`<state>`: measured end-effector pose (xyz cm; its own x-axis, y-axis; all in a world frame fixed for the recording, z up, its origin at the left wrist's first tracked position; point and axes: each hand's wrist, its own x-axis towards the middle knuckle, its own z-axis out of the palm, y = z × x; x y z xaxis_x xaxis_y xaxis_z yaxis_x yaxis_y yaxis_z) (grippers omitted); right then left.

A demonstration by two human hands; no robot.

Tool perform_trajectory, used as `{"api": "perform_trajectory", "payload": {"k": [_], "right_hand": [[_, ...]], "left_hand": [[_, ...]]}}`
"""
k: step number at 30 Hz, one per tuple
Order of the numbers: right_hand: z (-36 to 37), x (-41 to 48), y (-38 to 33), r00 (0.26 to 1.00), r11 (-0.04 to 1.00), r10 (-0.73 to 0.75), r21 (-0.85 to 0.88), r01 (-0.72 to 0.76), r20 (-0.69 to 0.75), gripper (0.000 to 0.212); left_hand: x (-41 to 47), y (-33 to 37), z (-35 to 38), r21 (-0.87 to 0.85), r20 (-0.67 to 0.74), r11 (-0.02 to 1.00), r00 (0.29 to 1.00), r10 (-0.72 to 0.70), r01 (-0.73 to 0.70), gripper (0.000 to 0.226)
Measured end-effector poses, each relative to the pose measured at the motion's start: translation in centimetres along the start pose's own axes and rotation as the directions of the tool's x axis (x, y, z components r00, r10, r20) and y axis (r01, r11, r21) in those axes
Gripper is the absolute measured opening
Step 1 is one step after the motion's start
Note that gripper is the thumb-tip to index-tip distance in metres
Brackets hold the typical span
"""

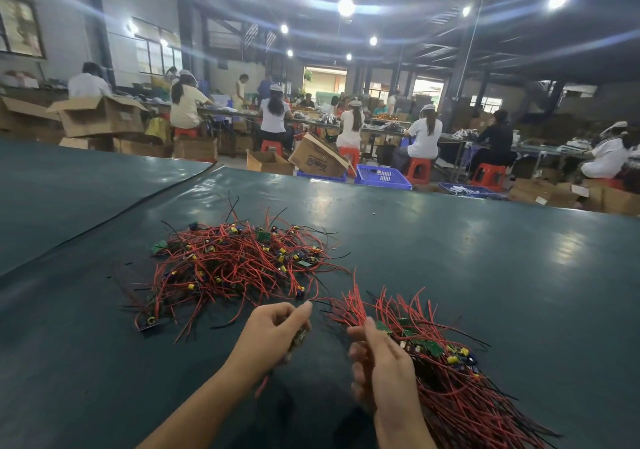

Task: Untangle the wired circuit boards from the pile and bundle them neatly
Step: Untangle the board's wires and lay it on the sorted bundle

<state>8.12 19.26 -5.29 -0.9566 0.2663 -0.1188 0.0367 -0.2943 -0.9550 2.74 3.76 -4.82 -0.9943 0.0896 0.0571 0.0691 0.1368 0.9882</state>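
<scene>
A tangled pile (pixel 235 265) of small green circuit boards with red and black wires lies on the dark green table (pixel 450 258), ahead and to the left. My left hand (pixel 273 331) grips one small board, its red wire hanging below the fist. My right hand (pixel 377 362) holds a gathered bundle (pixel 446 362) of boards, whose red wires fan up toward the pile and trail down to the lower right. The two hands are close together, just in front of the pile.
A seam in the table covering (pixel 114 216) runs diagonally at the left. Beyond the table's far edge stand cardboard boxes (pixel 317 157), blue crates (pixel 382 176) and red stools, with several seated people working at long benches.
</scene>
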Motion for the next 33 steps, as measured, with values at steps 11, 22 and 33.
{"api": "perform_trajectory", "payload": {"k": [11, 22, 33], "right_hand": [[0.7, -1.5, 0.1, 0.948, 0.944, -0.131, -0.256, 0.209, 0.291, 0.032], [0.3, -1.0, 0.1, 0.970, 0.926, -0.225, -0.289, 0.242, 0.091, 0.017], [-0.2, -0.1, 0.7, 0.963, 0.933, -0.265, -0.266, 0.241, -0.054, 0.023]], "left_hand": [[-0.3, -1.4, 2.3, 0.146, 0.152, 0.961, 0.954, -0.257, 0.236, 0.055], [-1.1, -0.3, 1.9, -0.202, 0.381, 0.861, 0.848, -0.369, 0.466, 0.041], [-1.3, -0.4, 1.6, -0.190, 0.264, 0.978, 0.964, -0.037, 0.089, 0.027]]}}
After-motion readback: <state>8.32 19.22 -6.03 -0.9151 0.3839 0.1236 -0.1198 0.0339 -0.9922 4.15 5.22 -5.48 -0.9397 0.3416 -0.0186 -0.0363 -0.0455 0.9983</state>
